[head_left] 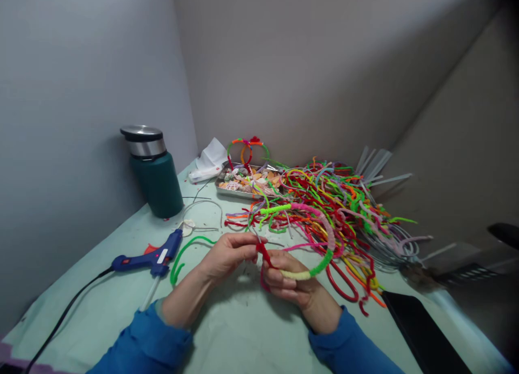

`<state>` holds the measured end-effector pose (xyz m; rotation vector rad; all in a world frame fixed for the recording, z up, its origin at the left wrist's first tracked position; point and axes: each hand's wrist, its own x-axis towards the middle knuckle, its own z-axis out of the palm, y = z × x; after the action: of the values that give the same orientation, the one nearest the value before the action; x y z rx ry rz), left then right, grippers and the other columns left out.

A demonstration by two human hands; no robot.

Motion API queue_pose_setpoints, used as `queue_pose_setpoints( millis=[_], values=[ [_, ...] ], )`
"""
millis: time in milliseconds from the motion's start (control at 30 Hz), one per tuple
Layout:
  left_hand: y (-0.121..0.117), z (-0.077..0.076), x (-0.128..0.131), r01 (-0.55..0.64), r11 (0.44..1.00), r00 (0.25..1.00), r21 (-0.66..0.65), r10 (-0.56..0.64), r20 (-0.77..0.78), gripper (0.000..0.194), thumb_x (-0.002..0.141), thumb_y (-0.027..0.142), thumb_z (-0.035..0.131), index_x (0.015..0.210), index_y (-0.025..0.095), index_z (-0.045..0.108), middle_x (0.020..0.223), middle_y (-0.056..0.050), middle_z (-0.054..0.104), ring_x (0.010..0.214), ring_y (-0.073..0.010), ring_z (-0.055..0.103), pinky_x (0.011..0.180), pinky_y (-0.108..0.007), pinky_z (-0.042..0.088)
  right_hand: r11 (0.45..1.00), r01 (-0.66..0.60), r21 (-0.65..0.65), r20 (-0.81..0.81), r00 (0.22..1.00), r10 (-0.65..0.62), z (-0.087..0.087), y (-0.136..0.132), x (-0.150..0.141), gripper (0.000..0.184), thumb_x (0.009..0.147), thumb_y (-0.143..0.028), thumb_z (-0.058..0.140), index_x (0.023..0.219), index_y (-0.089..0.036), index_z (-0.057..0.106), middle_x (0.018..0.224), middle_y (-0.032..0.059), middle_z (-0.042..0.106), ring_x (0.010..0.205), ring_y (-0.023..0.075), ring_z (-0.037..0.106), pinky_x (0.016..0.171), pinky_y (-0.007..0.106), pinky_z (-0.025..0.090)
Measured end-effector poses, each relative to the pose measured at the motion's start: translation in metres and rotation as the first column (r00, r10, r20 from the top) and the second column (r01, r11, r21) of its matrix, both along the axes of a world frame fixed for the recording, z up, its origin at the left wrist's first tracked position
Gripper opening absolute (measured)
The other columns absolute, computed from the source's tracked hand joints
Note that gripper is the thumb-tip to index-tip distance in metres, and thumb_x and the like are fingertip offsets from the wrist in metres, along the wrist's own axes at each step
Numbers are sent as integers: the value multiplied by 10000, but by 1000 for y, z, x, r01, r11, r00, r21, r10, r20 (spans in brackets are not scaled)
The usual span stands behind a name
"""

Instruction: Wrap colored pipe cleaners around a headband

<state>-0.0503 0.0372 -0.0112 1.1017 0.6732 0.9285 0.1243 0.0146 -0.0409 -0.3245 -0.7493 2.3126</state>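
A hoop wrapped in pipe cleaner sections of lime, pink, green and cream is held up before me. Closed around its near side is my right hand. A red pipe cleaner crosses between my two hands at the end of the cream section. My left hand pinches it between thumb and fingertips, close to a bare stretch of grey wire on the hoop. Fingers hide part of the red piece. Left of my left wrist, a loose green pipe cleaner lies bent on the table.
A blue glue gun with a black cord lies at left, near a teal bottle. Behind my hands are a metal tray of shells and a tangled pipe cleaner heap. A black flat object lies at right.
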Motion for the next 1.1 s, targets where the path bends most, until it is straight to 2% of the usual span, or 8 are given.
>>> queue_pose_setpoints(
  millis=[267, 467, 567, 700, 800, 900, 1000, 1100],
  values=[
    [0, 2, 0, -14, 1000, 1000, 16, 14, -21, 144, 610, 249, 721, 658, 120, 678, 601, -4, 563, 533, -81, 423, 542, -215, 321, 1000, -7, 27, 48, 999, 6, -5, 0, -1, 138, 767, -186, 617, 874, -156, 534, 500, -81, 450, 323, 14, 196, 280, 116, 237],
    [1, 0, -1, -31, 999, 999, 19, 31, -7, 168, 633, 260, 719, 715, 124, 663, 662, -12, 576, 568, -86, 439, 573, -219, 328, 980, 174, 94, 174, 967, -188, 7, -7, -4, 184, 732, -208, 672, 872, -173, 557, 507, -79, 424, 372, 28, 259, 323, 130, 250],
    [1, 1, -2, -70, 997, 997, 17, 70, -21, 167, 644, 272, 715, 684, 129, 638, 659, -12, 569, 583, -90, 445, 587, -221, 333, 963, 224, 151, 222, 941, -254, 14, -9, -7, 178, 743, -249, 665, 874, -172, 572, 508, -70, 441, 381, 34, 290, 343, 144, 273],
    [2, 3, 0, -154, 986, 984, 68, 159, -79, 195, 646, 303, 701, 623, 136, 603, 595, -1, 543, 548, -89, 427, 555, -219, 323, 931, 284, 228, 305, 888, -345, 11, -5, -14, 206, 725, -331, 662, 777, -165, 550, 510, -54, 511, 338, 35, 327, 323, 165, 297],
    [3, 3, 2, -221, 967, 958, 123, 239, -160, 187, 654, 289, 672, 583, 138, 588, 524, 21, 503, 513, -82, 410, 521, -206, 301, 863, 377, 336, 425, 757, -497, 3, 0, -22, 258, 688, -382, 664, 696, -170, 517, 479, -52, 540, 278, 45, 337, 277, 176, 271],
    [4, 3, 6, -314, 940, 923, 132, 334, -189, 160, 627, 264, 663, 570, 136, 586, 518, 26, 512, 504, -80, 419, 509, -198, 305, 761, 440, 476, 485, 591, -645, -2, 0, -29, 237, 685, -371, 648, 685, -163, 535, 462, -53, 534, 315, 60, 395, 318, 178, 300],
    [3, 0, 10, -391, 913, 889, 118, 407, -209, 130, 603, 257, 658, 625, 131, 632, 563, 17, 557, 520, -90, 454, 500, -195, 326, 630, 433, 645, 463, 435, -773, -3, -6, -35, 162, 702, -301, 627, 686, -152, 565, 524, -36, 550, 424, 76, 448, 409, 189, 352],
    [4, -4, 13, -420, 899, 864, 120, 437, -249, 174, 615, 250, 635, 730, 126, 676, 549, 22, 555, 484, -86, 442, 470, -194, 322, 516, 382, 767, 425, 299, -854, -6, -11, -42, 140, 749, -276, 580, 705, -144, 591, 552, -30, 544, 473, 83, 448, 445, 193, 349]
  ],
)
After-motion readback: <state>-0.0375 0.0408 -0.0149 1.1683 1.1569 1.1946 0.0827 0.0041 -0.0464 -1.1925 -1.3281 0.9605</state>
